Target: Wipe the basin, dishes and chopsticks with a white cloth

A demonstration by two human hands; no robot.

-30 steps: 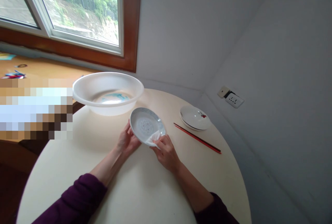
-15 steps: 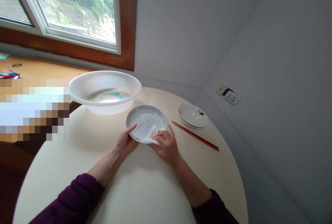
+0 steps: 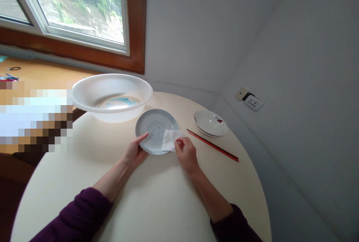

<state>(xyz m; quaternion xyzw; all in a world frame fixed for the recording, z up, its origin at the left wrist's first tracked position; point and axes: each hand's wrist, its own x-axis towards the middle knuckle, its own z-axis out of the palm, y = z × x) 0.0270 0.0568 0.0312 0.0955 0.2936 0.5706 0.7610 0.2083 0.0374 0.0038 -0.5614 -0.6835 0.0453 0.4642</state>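
My left hand [image 3: 136,150] grips a patterned plate [image 3: 151,124] by its near left rim, thumb on top and fingers underneath. The plate is tilted a little above the table. Between the fingertips of my right hand [image 3: 187,153] is a white tissue [image 3: 169,140], pinched at its right side. The tissue lies over the plate's right part and partly hides its rim. To the right of that hand, a pair of chopsticks [image 3: 213,145] rests on the table.
A large translucent basin [image 3: 119,114] stands at the back left of the round table [image 3: 151,204]. White dishes [image 3: 206,122] with a red flower motif sit near the right edge. A wooden desk [image 3: 53,68] adjoins at the left, under the window.
My right hand has moved slightly right and back from the plate, and the tissue has spread flatter beside its rim. The left hand keeps its hold on the plate.
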